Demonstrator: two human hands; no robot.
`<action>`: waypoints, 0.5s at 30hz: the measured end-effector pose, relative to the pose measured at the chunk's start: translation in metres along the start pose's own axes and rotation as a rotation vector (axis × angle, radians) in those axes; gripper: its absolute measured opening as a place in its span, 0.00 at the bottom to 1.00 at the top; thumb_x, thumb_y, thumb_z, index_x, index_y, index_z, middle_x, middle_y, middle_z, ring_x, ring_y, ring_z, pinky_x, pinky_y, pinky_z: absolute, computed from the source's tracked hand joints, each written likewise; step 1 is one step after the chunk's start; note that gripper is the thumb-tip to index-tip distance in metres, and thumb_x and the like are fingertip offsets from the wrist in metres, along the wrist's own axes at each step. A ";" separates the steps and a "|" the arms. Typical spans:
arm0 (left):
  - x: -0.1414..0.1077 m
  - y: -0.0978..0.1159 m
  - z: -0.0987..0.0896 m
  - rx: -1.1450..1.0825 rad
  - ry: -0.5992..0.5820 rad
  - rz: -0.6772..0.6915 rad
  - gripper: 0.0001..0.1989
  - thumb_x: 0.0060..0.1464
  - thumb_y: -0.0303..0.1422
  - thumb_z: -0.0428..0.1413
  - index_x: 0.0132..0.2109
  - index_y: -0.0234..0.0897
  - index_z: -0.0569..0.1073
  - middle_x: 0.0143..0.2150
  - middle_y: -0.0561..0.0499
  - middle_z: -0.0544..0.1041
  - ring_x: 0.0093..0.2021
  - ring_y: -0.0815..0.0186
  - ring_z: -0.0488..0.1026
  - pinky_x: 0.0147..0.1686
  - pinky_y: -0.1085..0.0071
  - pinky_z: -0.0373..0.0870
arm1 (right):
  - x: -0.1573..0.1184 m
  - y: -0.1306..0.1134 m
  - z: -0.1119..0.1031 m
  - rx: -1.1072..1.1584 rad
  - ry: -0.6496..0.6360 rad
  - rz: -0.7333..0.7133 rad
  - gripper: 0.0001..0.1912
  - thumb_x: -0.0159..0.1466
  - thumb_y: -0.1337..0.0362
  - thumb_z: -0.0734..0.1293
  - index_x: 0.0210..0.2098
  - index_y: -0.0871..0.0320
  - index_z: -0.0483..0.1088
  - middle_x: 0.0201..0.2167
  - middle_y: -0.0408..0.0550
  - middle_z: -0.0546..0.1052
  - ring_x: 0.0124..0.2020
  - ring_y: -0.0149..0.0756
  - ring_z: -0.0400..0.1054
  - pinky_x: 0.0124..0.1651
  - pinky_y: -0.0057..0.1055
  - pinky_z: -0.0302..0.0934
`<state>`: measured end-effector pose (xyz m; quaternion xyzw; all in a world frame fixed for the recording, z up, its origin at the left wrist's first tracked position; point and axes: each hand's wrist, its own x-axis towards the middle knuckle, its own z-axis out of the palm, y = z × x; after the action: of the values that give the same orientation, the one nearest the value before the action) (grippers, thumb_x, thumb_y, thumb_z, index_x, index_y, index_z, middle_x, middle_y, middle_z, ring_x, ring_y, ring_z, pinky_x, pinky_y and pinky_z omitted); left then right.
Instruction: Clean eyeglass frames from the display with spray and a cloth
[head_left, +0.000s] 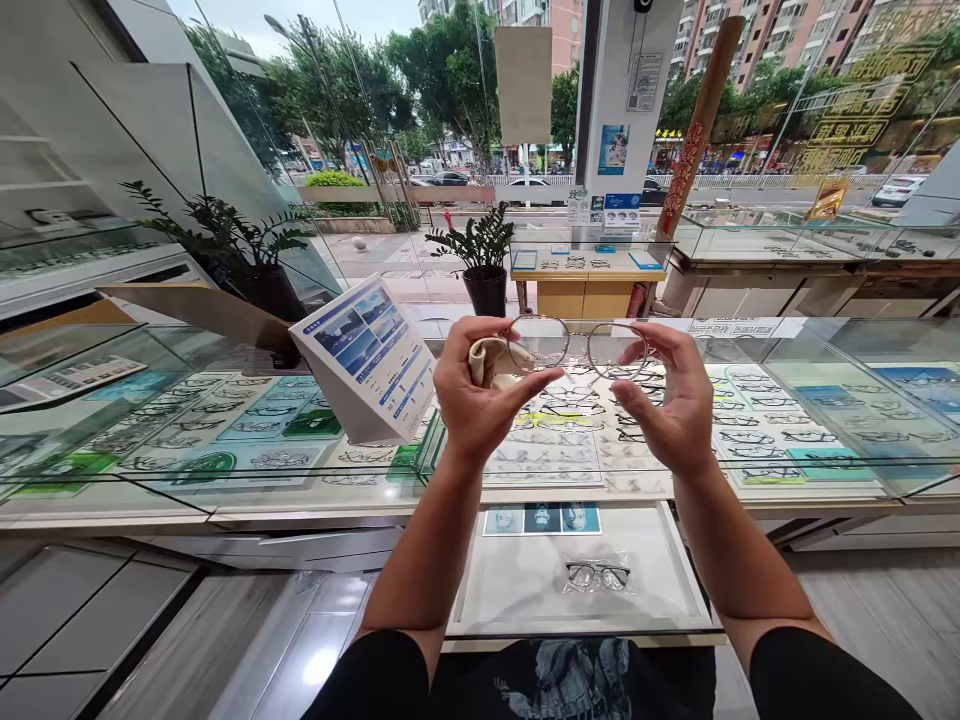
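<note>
A pair of round, thin-rimmed eyeglasses (568, 340) is held up in front of me above the glass counter. My left hand (476, 385) grips its left side, with a beige cloth (491, 358) tucked between the fingers and palm. On the other side, my right hand (671, 390) has its fingers at the right rim and temple, thumb below the lens. Below my forearms, dark-framed glasses in a clear plastic bag (598, 576) lie in the open white drawer (517, 600).
The glass display counter (555, 478) holds many eyeglasses in rows. A tent-shaped printed card (367, 360) stands on it at left. Potted plants (484, 285) stand beyond, near the window. A low display table (589, 262) is by the pillar.
</note>
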<state>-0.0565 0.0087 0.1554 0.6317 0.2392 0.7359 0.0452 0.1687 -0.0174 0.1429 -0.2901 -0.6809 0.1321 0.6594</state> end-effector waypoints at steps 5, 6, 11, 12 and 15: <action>0.000 0.005 -0.001 0.047 -0.019 -0.061 0.31 0.42 0.49 0.80 0.48 0.41 0.80 0.43 0.52 0.78 0.38 0.66 0.75 0.37 0.69 0.74 | 0.001 0.000 -0.001 -0.009 0.025 0.021 0.26 0.66 0.50 0.79 0.61 0.45 0.75 0.45 0.46 0.77 0.41 0.42 0.71 0.56 0.46 0.68; 0.001 0.007 -0.001 0.050 -0.026 -0.081 0.30 0.42 0.49 0.80 0.48 0.41 0.80 0.42 0.52 0.78 0.37 0.67 0.74 0.35 0.69 0.73 | 0.002 -0.001 -0.003 -0.018 0.020 0.022 0.27 0.65 0.49 0.80 0.61 0.46 0.76 0.45 0.47 0.77 0.41 0.42 0.71 0.56 0.47 0.68; 0.006 0.020 -0.006 0.072 -0.053 -0.111 0.29 0.42 0.47 0.81 0.47 0.41 0.81 0.40 0.53 0.79 0.33 0.69 0.72 0.32 0.71 0.70 | 0.004 -0.006 -0.008 -0.076 0.017 0.063 0.27 0.63 0.46 0.80 0.58 0.47 0.77 0.44 0.49 0.78 0.44 0.46 0.72 0.56 0.48 0.70; 0.008 0.022 -0.009 0.079 -0.068 -0.112 0.29 0.42 0.47 0.81 0.47 0.41 0.81 0.41 0.53 0.80 0.34 0.68 0.73 0.33 0.71 0.71 | 0.004 -0.008 -0.009 -0.078 0.019 0.070 0.27 0.64 0.45 0.80 0.58 0.47 0.77 0.45 0.49 0.78 0.44 0.47 0.72 0.57 0.49 0.70; 0.015 0.026 -0.019 0.091 -0.149 -0.119 0.29 0.43 0.47 0.81 0.47 0.42 0.81 0.40 0.53 0.80 0.34 0.68 0.74 0.32 0.71 0.71 | 0.005 -0.010 -0.008 -0.069 0.026 0.066 0.27 0.64 0.45 0.79 0.58 0.47 0.77 0.47 0.50 0.79 0.43 0.45 0.72 0.57 0.48 0.70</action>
<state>-0.0712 -0.0137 0.1784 0.6708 0.3055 0.6714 0.0777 0.1749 -0.0244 0.1539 -0.3365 -0.6666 0.1265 0.6530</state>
